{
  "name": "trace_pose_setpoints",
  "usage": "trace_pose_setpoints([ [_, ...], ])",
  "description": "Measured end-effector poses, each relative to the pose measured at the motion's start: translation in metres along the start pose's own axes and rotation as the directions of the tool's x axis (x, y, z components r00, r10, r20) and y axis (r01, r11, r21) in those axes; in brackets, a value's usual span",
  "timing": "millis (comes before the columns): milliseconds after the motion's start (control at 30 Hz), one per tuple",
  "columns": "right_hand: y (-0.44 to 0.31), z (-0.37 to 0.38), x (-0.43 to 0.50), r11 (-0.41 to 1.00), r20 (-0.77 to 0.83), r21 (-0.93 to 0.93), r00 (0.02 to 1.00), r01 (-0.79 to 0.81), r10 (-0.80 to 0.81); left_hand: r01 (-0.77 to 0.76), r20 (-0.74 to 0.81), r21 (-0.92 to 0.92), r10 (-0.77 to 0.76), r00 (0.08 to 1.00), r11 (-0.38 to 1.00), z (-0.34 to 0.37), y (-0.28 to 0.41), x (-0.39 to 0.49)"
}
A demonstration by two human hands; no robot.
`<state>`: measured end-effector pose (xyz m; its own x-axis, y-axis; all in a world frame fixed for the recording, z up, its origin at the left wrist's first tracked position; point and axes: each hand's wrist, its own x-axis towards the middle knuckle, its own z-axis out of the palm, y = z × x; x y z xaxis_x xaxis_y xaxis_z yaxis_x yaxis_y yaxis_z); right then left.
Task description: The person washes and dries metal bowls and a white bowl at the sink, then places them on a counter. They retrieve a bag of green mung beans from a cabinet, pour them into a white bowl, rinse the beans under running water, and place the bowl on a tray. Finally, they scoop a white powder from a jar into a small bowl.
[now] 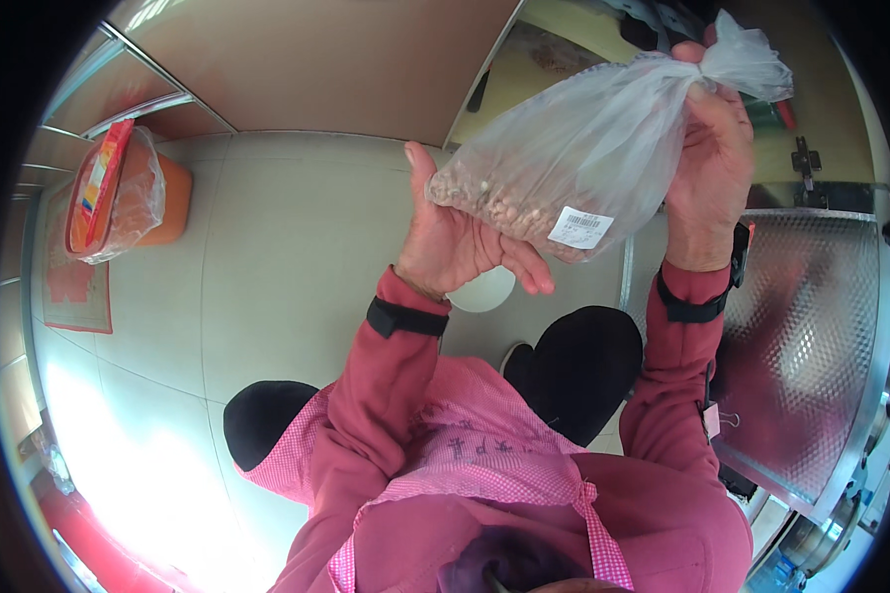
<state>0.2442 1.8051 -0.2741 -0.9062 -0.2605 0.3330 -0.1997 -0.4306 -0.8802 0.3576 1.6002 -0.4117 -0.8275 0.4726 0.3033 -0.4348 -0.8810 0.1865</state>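
Observation:
A clear plastic bag (564, 141) with a knotted neck slants across the upper right, with small pale-brown pieces, possibly peanuts or beans, gathered at its lower end. A white barcode label (581, 227) is stuck near the bottom. My right hand (712, 156) grips the bag at its knot. Under the lower end, my left hand (456, 241) is palm up with thumb and fingers spread, not closed around the bag. The bag's corner lies against it near the thumb; how much weight it bears I cannot tell.
An open cabinet (838, 141) with a hinge is at the upper right, beside a textured metal panel (801, 333). An orange bin (170, 200) with a plastic liner stands on the tiled floor (289, 259) at left, near a mat (81, 296). A white round object (483, 290) shows below my left hand.

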Motion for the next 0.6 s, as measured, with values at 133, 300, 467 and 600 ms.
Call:
trace_pose_setpoints([
  [133, -0.006, -0.007, 0.001, 0.999, 0.057, 0.022, 0.997, -0.05, 0.048, -0.044, -0.002, -0.054, 0.043, 0.999, 0.998, 0.017, 0.001, 0.003],
  [300, -0.011, -0.014, 0.003, 0.997, -0.044, 0.074, 0.999, 0.007, -0.004, -0.044, 0.006, -0.024, 0.045, 0.999, 0.999, 0.026, -0.002, 0.0],
  [467, -0.017, -0.006, 0.005, 0.999, -0.073, -0.037, 0.997, 0.029, -0.031, 0.062, -0.099, 0.277, -0.036, 0.994, 0.959, 0.026, 0.013, 0.005],
  [600, -0.024, 0.026, 0.018, 0.97, 0.072, -0.244, 0.997, 0.006, 0.011, 0.232, -0.37, 0.896, 0.346, 0.862, 0.379, 0.052, 0.059, 0.026],
])
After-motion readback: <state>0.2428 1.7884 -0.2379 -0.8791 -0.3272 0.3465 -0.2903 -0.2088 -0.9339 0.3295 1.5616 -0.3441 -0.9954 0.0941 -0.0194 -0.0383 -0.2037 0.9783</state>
